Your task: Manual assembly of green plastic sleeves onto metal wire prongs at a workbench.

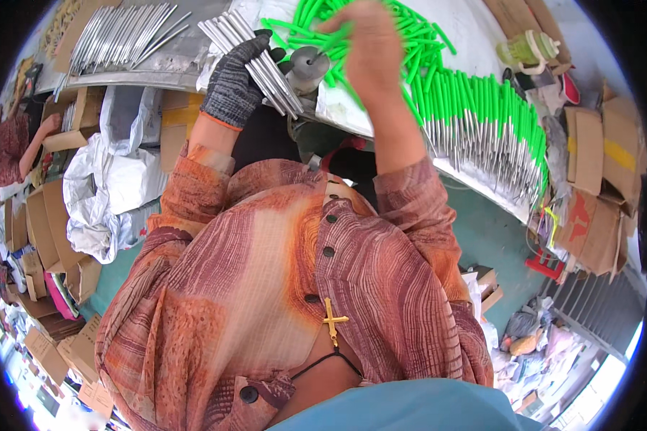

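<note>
My left hand (231,85), in a grey knitted glove with an orange cuff, is closed around a bundle of thin silver metal rods (274,80). The rods slant from upper left to lower right. My bare right hand (370,57) is over a loose heap of bright green tubes (417,43); motion smears its fingers, so whether it holds one is unclear. Between my hands stands a round grey metal fixture (309,66) at the table's near edge. To the right, many rods with green sleeves (474,108) lie side by side, their bare silver ends toward me.
More bare silver rods (118,37) lie at the table's left. A green-capped bottle (528,50) stands at the far right. Cardboard boxes (602,154) and a white sack (108,179) flank the table. Another person's arm (36,140) reaches toward a box at left.
</note>
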A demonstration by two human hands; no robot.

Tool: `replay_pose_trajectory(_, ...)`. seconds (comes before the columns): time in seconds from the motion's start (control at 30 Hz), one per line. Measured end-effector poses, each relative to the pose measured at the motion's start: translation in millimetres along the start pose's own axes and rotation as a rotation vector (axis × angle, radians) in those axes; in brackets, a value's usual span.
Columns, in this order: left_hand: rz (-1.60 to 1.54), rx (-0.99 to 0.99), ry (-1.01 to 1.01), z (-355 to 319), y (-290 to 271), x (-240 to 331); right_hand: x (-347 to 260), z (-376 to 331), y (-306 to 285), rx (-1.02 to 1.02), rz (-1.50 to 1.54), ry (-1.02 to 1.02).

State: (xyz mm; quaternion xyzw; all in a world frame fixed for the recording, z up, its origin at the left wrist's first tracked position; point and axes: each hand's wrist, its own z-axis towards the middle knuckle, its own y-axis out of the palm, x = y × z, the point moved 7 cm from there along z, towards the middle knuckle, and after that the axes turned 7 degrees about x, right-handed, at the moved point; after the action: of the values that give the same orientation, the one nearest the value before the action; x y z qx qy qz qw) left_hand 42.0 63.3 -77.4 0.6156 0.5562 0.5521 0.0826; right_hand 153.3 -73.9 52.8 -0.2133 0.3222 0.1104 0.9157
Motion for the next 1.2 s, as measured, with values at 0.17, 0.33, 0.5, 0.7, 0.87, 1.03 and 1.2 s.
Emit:
replay_pose_trajectory(0.17, 0.018, 0.078, 0.025, 1.1, -1.2, -2.3, 119.8, -34.8, -77.5, 0.007, -0.339, 0.422)
replay_pose_trajectory(0.33, 0.028, 0.175, 0.037, -0.4, -14.3, 5.1, 114.0, -96.0, -45.5, -0.222, -0.688, 0.186)
replay_pose_trajectory(0.5, 0.113, 0.106, 0.271, 0.9, -15.8, 19.9, 116.7, -125.9, 4.6, -0.583, -0.740, 0.289)
replay_pose_trajectory(0.7, 0.391, 0.267, 0.509, -13.9, 5.6, 37.4, 85.1, -82.0, -25.8, -0.098, -0.058, 0.566)
replay_pose_trajectory(0.87, 0.608, 0.198, 0.862, -27.9, 40.1, 40.9, 34.6, -40.2, -28.7, 0.191, 0.638, 0.746)
replay_pose_trajectory(1.03, 0.761, 0.009, 0.792, -35.4, 60.8, 20.2, 16.1, -18.9, -31.4, 0.256, 0.787, 0.608)
replay_pose_trajectory(1.2, 0.697, 0.030, 0.464, -32.2, 59.1, 6.7, 0.3, -2.9, -27.9, 0.279, 0.755, 0.530)
